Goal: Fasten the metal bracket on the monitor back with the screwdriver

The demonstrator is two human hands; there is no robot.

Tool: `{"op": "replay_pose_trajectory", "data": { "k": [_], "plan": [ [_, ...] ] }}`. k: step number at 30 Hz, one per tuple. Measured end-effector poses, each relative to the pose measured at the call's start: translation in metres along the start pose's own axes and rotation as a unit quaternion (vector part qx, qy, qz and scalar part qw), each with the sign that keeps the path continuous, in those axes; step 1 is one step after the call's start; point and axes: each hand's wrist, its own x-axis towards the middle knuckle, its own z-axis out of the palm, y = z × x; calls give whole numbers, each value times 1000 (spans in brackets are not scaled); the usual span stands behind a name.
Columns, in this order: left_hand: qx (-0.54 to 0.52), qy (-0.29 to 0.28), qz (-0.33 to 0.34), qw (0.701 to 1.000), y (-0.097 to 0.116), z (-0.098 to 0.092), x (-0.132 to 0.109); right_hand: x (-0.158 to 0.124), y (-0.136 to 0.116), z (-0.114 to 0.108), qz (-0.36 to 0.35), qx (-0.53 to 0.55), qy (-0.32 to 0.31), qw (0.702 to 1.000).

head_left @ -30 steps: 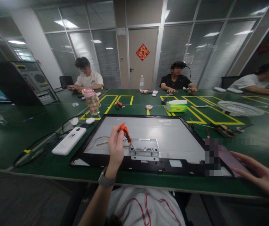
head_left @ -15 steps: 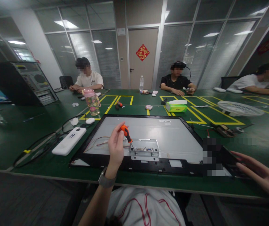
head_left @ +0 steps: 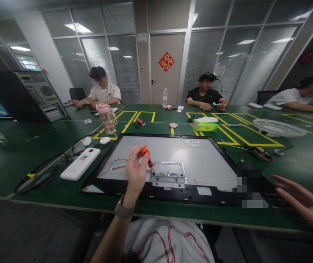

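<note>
A monitor panel (head_left: 205, 157) lies face down on the green table, black frame around a grey metal back. My left hand (head_left: 136, 173) is closed on a small orange-handled screwdriver (head_left: 146, 155), its tip down at the left edge of the metal connector bracket (head_left: 170, 174). My right hand (head_left: 306, 204) hovers at the right, fingers spread and holding nothing, just right of a dark phone-like thing (head_left: 268, 191) that is partly blurred out at the panel's corner.
A white power bank (head_left: 80, 163), black cables (head_left: 47, 168) and a pink bottle (head_left: 107, 118) lie to the left. A green tissue pack (head_left: 205, 124), a white fan grille (head_left: 278, 126) and a computer case (head_left: 27, 95) stand farther off. Three people sit across the table.
My right hand has let go of the phone-like thing and drawn back to the right with fingers spread. My left hand has turned the screwdriver slightly at the bracket.
</note>
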Motion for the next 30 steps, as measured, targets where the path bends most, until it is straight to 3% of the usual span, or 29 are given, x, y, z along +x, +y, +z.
{"op": "replay_pose_trajectory", "data": {
  "k": [3, 5, 7, 10, 13, 16, 18, 23, 26, 30],
  "plan": [
    [15, 8, 21, 1000, -1, 0, 0, -7, -15, 12, -48, -52, 49, 996],
    [15, 1, 13, 1000, -1, 0, -2, -14, -31, 27, -145, -80, 79, 983],
    [3, -15, -11, 1000, 0, 1, -3, -24, -51, 48, -226, -69, 64, 970],
    [-16, -29, -38, 999, 1, 1, -5, -43, -82, 88, -295, -74, -43, 952],
    [-18, -28, -44, 998, 0, 1, -5, -66, -107, 129, -359, -161, -193, 899],
    [-13, -14, -50, 999, -1, 0, -5, -86, -125, 157, -395, -221, -242, 858],
    [-16, 1, -51, 999, 0, 0, -5, -92, -133, 166, -399, -221, -259, 852],
    [-53, -9, -63, 997, 5, -1, 0, -73, -149, 163, -380, -196, -326, 843],
    [-49, -58, -48, 996, 8, -1, 10, -44, -163, 166, -379, -188, -390, 818],
    [-25, -147, -13, 989, 14, 1, 24, -9, -175, 187, -358, -157, -492, 778]
  ]
}}
